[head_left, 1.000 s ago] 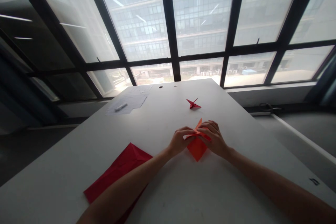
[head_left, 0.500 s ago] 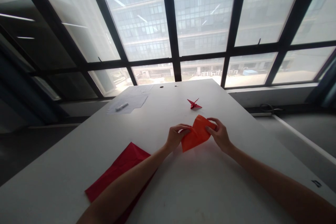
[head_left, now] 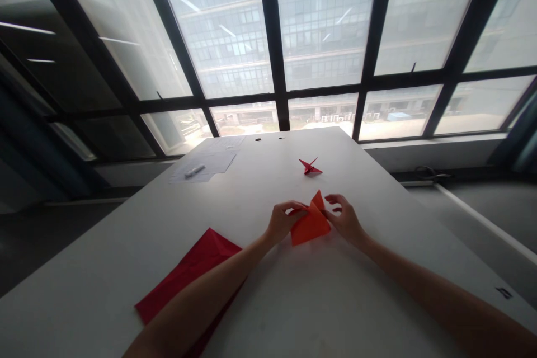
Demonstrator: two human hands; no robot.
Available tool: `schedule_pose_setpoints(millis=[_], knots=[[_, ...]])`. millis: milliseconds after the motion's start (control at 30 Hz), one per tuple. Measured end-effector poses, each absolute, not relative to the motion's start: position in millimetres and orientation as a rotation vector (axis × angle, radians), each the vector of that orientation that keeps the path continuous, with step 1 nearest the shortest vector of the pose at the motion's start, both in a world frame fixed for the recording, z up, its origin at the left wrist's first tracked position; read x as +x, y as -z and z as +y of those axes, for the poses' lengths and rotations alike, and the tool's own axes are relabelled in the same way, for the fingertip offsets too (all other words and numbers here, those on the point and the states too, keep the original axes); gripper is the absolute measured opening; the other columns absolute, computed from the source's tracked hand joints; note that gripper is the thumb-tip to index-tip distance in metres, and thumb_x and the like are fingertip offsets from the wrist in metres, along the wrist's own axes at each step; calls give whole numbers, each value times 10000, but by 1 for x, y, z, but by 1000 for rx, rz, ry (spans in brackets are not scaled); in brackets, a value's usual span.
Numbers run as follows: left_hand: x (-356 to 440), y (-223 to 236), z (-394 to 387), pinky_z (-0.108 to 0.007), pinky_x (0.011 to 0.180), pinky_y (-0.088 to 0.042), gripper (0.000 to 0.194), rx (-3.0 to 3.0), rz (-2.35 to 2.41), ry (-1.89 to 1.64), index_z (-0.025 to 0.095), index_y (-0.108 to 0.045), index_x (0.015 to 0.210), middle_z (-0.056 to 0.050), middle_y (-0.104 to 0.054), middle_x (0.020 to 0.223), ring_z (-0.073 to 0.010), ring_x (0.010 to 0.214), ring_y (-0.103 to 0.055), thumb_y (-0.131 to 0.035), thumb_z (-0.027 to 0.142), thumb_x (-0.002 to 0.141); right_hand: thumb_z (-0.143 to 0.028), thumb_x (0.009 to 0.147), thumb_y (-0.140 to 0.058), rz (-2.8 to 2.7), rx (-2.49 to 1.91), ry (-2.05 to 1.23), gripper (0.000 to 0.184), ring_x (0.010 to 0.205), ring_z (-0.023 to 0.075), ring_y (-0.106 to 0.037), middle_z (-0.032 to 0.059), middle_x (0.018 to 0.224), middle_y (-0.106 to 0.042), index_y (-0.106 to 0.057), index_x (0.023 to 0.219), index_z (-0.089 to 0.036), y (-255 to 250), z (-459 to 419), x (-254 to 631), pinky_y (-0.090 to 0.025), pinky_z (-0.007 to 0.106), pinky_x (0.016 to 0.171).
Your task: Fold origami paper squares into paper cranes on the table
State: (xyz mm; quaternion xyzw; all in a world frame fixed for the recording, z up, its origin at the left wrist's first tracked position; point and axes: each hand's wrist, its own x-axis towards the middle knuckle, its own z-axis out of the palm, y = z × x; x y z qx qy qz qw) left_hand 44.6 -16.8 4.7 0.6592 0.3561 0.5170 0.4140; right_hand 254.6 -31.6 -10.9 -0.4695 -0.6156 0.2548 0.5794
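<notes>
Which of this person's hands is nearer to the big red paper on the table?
Left. The left hand is beyond the big red paper, to its right; the right hand is farther right, on the other side of the orange paper.

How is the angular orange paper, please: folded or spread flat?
Folded, at least partly: the orange paper overlaps itself, with a pointed flap beyond the front panel.

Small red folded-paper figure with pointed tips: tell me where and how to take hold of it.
Pinch the red folded-paper figure lightly at its compact middle, probably from above: nothing covers it there, and its thin points spread outward over the flat white table and would likely bend.
</notes>
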Motion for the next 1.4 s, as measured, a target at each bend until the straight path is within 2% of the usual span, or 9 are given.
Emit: schedule_pose_setpoints(millis=[67,167,333,467,633,867,1100,1200,1400], knots=[[45,-5,-18,-341,783,-522,150,1677,943,-1333,174,-728,755,-66,-733,857,-214,840,-659,-742,323,740,-420,835,-634,-1457,-1094,-329,250,1003,273,-575,98,1048,-626,-646,964,-206,9,-34,255,-497,447,828],[43,-5,-16,-319,746,-500,164,1682,1038,-1421,168,-705,757,-52,-715,820,-194,797,-629,-717,331,764,-412,901,-550,-1450,-1062,-206,224,1007,262,-567,94,999,-621,-645,925,-211,7,-37,255,-460,467,912],[41,-5,-13,-293,733,-487,175,1697,1051,-1477,166,-669,768,-46,-694,845,-169,784,-603,-682,336,805,-534,843,-617,-1285,-1103,-695,461,753,232,-641,62,795,-674,-557,1122,-172,7,-36,253,-525,389,712],[43,-6,-14,-275,703,-488,211,1711,1014,-1444,166,-631,730,-47,-681,854,-162,776,-603,-677,354,812,-517,744,-740,-1207,-961,-1009,707,791,250,-686,58,804,-725,-476,1305,-179,2,-36,252,-549,393,734],[43,-8,-17,-276,712,-477,244,1768,997,-1416,170,-612,695,-49,-675,854,-167,791,-598,-680,373,812,-467,698,-791,-1091,-917,-1048,738,765,227,-679,25,765,-721,-501,1318,-191,-7,-40,255,-555,381,745],[44,-11,-21,-282,720,-465,267,1790,979,-1422,174,-577,688,-42,-663,839,-163,776,-576,-652,380,840,-448,813,-691,-1209,-859,-915,647,756,189,-637,9,799,-673,-454,1372,-225,-3,-40,255,-540,369,746],[45,-14,-27,-298,764,-474,222,1869,934,-1485,181,-591,709,-44,-665,875,-175,827,-601,-671,350,828,-378,808,-717,-1569,-1006,-156,358,1112,287,-517,98,1166,-566,-682,1156,-299,2,-42,254,-468,515,940],[47,-16,-30,-303,767,-485,200,1916,884,-1492,183,-609,712,-47,-672,878,-178,830,-618,-684,332,823,-276,864,-662,-1677,-886,-105,159,1137,278,-513,77,1166,-601,-727,1002,-320,0,-46,253,-454,523,969],[47,-16,-33,-318,785,-513,125,1914,833,-1444,185,-662,790,-75,-707,970,-204,904,-661,-689,302,823,-218,883,-626,-1811,-768,-191,109,1129,263,-525,72,1135,-632,-707,916,-282,-3,-50,249,-462,505,969]])
